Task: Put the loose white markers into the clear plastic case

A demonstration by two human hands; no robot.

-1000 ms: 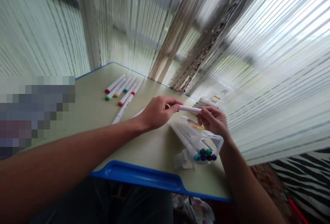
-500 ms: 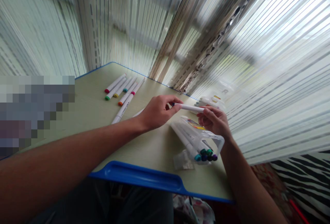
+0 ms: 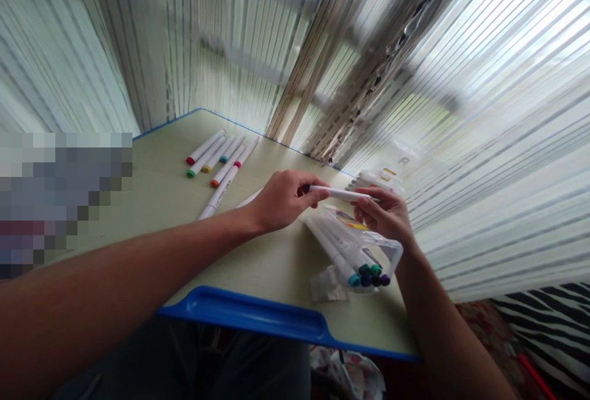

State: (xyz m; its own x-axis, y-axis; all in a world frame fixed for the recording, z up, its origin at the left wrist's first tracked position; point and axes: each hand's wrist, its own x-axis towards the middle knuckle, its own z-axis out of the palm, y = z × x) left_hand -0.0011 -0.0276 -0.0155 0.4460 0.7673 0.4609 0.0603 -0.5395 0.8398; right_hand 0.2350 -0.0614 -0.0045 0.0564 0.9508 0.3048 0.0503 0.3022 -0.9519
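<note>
Both my hands hold one white marker (image 3: pixel 338 192) level above the table. My left hand (image 3: pixel 281 200) pinches its dark-tipped left end between thumb and fingers. My right hand (image 3: pixel 385 215) grips its right end with curled fingers. Just below the hands lies a clear plastic marker case (image 3: pixel 357 246) holding several white markers with teal, blue and purple caps pointing at me.
A row of several capped white markers (image 3: pixel 220 157) lies at the far left of the pale green table (image 3: pixel 157 203), which has a blue rim (image 3: pixel 249 313). More markers (image 3: pixel 375 179) lie by the curtain. Striped sheer curtains close in behind and on the right.
The marker has tilted a little and its dark left tip now shows beside my left thumb. Both hands stay almost where they were.
</note>
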